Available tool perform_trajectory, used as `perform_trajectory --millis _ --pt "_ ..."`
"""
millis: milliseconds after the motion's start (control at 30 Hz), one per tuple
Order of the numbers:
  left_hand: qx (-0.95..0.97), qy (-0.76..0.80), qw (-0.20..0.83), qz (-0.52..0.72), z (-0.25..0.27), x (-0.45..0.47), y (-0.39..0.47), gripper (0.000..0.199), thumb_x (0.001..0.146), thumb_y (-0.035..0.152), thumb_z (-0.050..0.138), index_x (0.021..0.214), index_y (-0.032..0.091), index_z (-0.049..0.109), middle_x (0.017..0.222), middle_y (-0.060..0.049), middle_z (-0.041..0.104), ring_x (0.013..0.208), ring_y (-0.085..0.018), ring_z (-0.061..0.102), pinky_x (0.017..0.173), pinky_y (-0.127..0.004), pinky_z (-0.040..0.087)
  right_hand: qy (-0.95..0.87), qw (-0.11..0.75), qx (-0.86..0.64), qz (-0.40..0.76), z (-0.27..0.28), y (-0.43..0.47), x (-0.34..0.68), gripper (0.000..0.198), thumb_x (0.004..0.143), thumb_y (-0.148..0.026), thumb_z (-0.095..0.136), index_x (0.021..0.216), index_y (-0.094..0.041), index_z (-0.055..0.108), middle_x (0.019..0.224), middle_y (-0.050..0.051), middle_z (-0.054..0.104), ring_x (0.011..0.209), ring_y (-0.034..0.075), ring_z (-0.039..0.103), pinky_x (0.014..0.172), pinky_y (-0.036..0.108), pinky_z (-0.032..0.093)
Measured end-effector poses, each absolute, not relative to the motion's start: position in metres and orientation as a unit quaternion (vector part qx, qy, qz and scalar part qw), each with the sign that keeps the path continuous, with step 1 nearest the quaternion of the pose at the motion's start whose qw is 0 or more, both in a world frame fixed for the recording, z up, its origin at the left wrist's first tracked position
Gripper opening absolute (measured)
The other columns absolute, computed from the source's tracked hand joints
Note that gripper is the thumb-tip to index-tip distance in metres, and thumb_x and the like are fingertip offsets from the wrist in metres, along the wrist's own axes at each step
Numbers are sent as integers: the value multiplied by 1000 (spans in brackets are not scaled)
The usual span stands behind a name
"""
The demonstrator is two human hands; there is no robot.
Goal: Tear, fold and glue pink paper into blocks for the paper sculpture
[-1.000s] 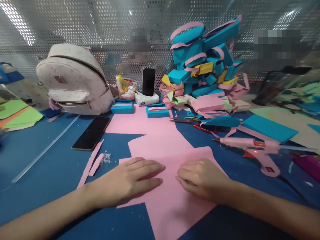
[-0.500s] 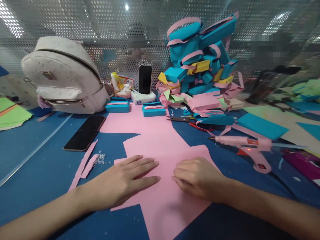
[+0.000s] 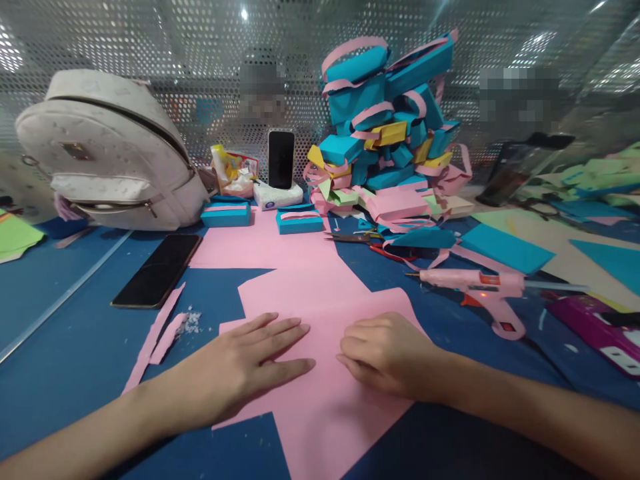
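Pink paper sheets (image 3: 320,417) lie overlapped under both hands, on a blue tabletop. My left hand (image 3: 260,350) rests flat on the paper's left part, fingers stretched out and pointing right. Across a short gap, my right hand (image 3: 383,353) is curled with its knuckles up and presses on the paper's right part. Whatever its fingers may hold is hidden. Left of my left hand lie torn pink paper strips (image 3: 155,343) beside small white crumbs (image 3: 193,321). A pink hot glue gun (image 3: 487,287) with a lit red light lies to the right of my right hand.
Scissors (image 3: 350,237) lie beyond the sheets, before a tall pile of blue and pink paper boxes (image 3: 375,143). Two small blue boxes (image 3: 300,222) stand at the back. A dark phone (image 3: 157,270), white backpack (image 3: 115,160) and purple power strip (image 3: 595,330) flank the work area.
The view has turned slightly to the right, so objects sit farther left in the picture. Both hands keep nearly the same place and pose on the pink paper.
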State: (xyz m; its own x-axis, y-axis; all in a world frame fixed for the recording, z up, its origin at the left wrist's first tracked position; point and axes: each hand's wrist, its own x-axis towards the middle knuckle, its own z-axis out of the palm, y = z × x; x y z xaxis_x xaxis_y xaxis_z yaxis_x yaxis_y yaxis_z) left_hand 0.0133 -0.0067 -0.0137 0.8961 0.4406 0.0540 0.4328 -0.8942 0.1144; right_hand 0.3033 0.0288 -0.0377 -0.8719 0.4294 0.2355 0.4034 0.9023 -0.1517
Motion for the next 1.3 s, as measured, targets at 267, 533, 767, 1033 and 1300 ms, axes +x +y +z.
perform_trajectory --millis 267,533,767,1033,1300 --pt "972 226 58 22 -10 14 -7 62 93 3 42 151 24 32 160 -15 24 145 -30 28 112 -55 35 -967 132 -211 45 -37 29 305 33 98 -25 41 70 -18 57 65 -1 58 58 12 46 55 32 21" --pt "969 233 61 52 -12 13 -7 59 93 2 42 148 24 39 158 -14 29 143 -30 33 112 -53 37 -967 135 -211 47 -36 29 304 35 99 -25 40 70 -18 56 65 0 58 58 12 46 55 31 21" --pt "979 193 -60 15 -7 25 -18 54 98 4 38 149 20 35 150 -18 43 135 -30 47 111 -53 39 -966 122 -224 41 -38 28 302 30 97 -23 44 69 -18 56 66 -1 60 56 12 46 54 32 18" --pt "978 178 -105 36 -2 35 -27 53 98 5 41 147 24 40 138 -17 57 117 -30 63 94 -44 51 -966 69 -248 36 -29 23 301 23 96 -23 50 75 -18 59 72 0 64 62 12 51 56 31 21" --pt "978 173 -103 46 0 37 -23 53 95 3 45 144 25 44 132 -14 60 112 -27 62 94 -41 48 -957 1 -280 76 -17 22 311 23 99 -25 44 86 -17 61 85 3 67 75 17 59 61 29 30"
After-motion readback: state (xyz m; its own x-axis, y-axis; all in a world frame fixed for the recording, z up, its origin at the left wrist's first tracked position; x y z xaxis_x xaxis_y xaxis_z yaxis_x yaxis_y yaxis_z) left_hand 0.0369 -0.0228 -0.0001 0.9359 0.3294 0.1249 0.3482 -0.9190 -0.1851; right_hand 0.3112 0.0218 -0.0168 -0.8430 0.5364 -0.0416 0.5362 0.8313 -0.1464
